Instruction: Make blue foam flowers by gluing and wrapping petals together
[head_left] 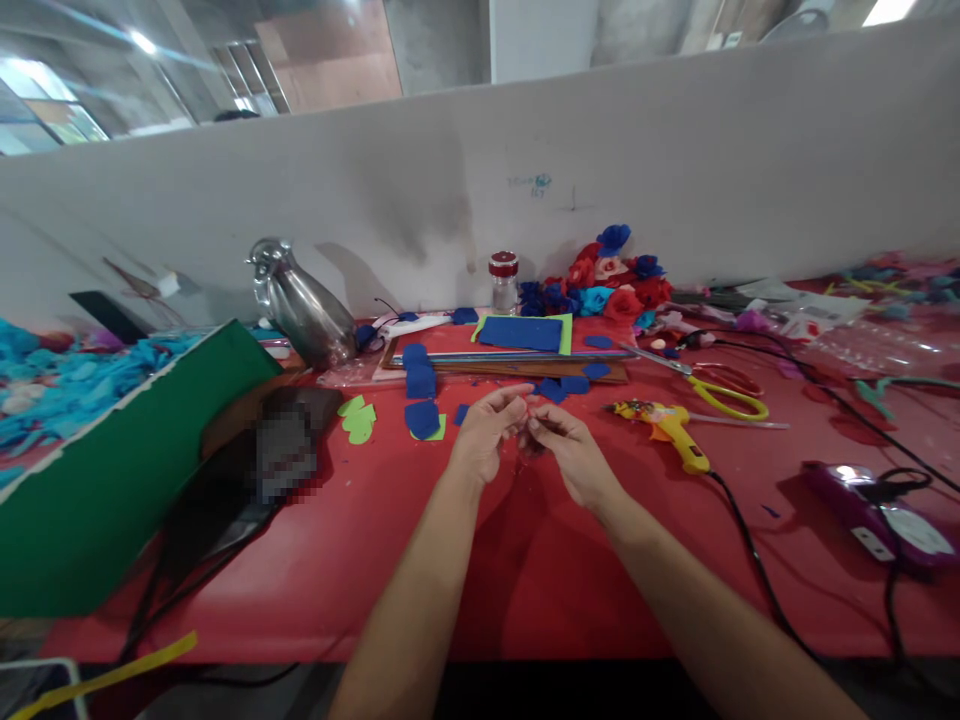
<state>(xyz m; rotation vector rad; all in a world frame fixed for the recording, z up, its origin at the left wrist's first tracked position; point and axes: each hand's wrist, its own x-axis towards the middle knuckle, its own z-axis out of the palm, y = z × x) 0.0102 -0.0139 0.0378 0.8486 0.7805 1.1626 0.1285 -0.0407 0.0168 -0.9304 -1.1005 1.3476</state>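
Note:
My left hand (489,428) and my right hand (568,448) meet over the middle of the red table. The fingertips of both are pinched together, nearly touching. Whatever lies between them is small and mostly hidden, so I cannot make it out. Just beyond my fingers are blue cut pieces (574,385). To the left lie more blue pieces (419,380) and light green petal-shaped pieces (360,422). A yellow hot glue gun (679,440) rests to the right of my right hand. Behind it are yellow-handled scissors (726,398), blades pointing left.
A green-sided box (142,480) of blue scraps stands left, beside a dark bag (217,500). Behind are a metal jug (311,310), a red-lidded jar (504,285) and a heap of fabric-like flowers (619,285). A purple power strip (877,515) with cables sits right.

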